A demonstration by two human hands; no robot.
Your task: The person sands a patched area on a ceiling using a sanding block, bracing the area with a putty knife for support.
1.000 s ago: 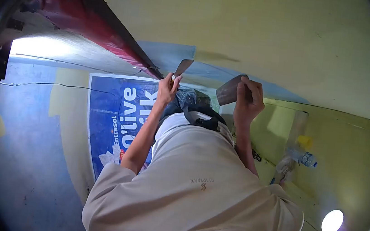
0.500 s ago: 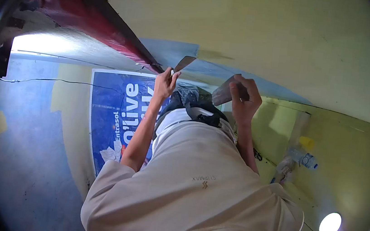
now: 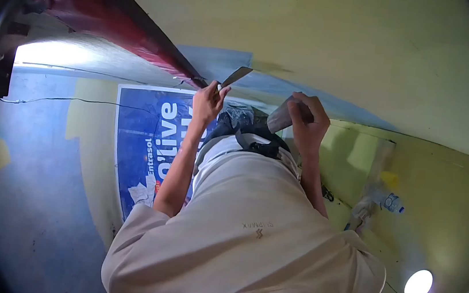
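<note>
A person looks down along their own body, which is dressed in one pale shirt [image 3: 246, 246]. Two bare hands are raised side by side in the middle of the view, each gripping one tool, so there are two tools in all.

The left hand [image 3: 208, 102] is closed around the handle of a narrow putty knife [image 3: 235, 77]. Its blade points up and to the right, toward a blue patch on the yellow wall [image 3: 345, 37]. It is unclear whether the blade tip touches that surface.

The right hand [image 3: 307, 120], just to the right, has its fingers folded over a wide scraper [image 3: 280, 119]. The flat grey blade of this tool angles toward the putty knife, and the two tools are near each other but apart.

Farther off on the left lies one blue banner [image 3: 142, 142] with large white lettering. One thin cable [image 3: 66, 101] runs left from it. One red strip [image 3: 115, 28] slants across the upper left. On the right sits one clear plastic bottle [image 3: 388, 200], and one bright round light [image 3: 418, 285] glows at the lower right.
</note>
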